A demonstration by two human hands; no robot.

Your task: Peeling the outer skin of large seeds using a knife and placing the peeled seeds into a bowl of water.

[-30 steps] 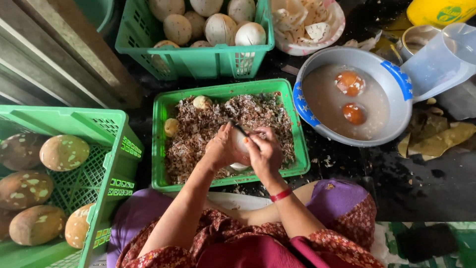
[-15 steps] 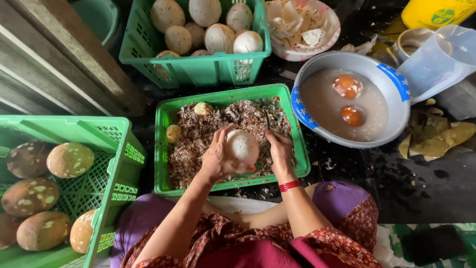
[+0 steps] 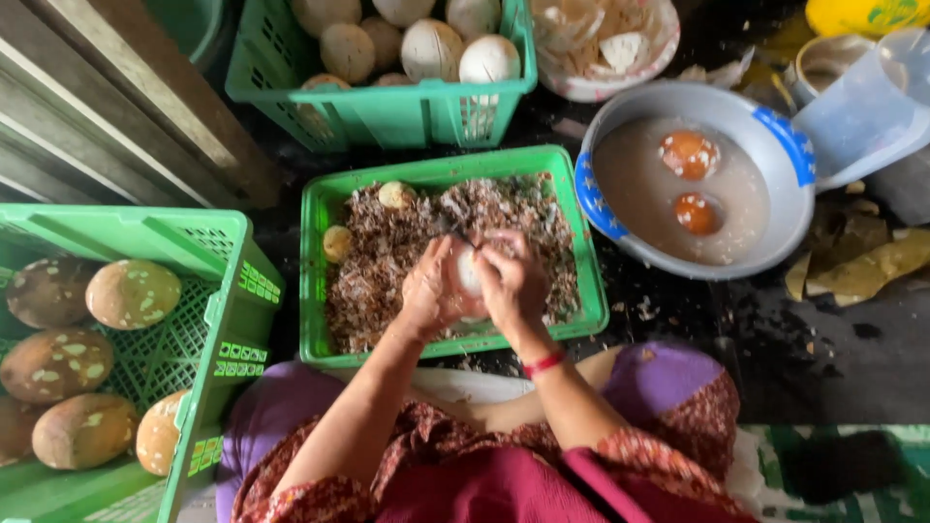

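While both hands meet over the middle green tray (image 3: 320,281), a pale peeled coconut (image 3: 469,273) sits between them, just above the tray's bed of brown husk shavings (image 3: 387,261). Left hand (image 3: 429,291): fingers curled around the coconut's left side, grip pinching it from beneath and behind. Right hand (image 3: 513,281): fingers pressed together over the coconut's right and upper face, covering most of it; only a narrow white strip shows. A thin dark blade or tool (image 3: 457,232) pokes out at 12 o'clock from the hands; which hand holds it cannot be told. A red band (image 3: 544,364) circles the right wrist.

Tray contents: two small pale pieces (image 3: 394,195) lie on the shavings at 10 to 11 o'clock from the hands.

Surroundings, clock positions taken from the hands:
- 12 o'clock: a green basket (image 3: 387,116) holding several pale peeled coconuts (image 3: 431,48).
- 1 o'clock: a round dish (image 3: 620,87) with pale shell scraps.
- 2 o'clock: a grey basin with a blue rim (image 3: 785,136), filled with cloudy liquid; two orange-brown rounds (image 3: 689,155) float in it. A translucent plastic jug (image 3: 862,107) rests at its far edge.
- 3 o'clock: yellowed leaves (image 3: 872,266) on the dark floor (image 3: 833,358).
- 9 o'clock: a large green crate (image 3: 228,291) with brown, white-flecked unpeeled coconuts (image 3: 133,293).

The person sits with knees either side of the tray, in purple and red patterned cloth (image 3: 668,387).
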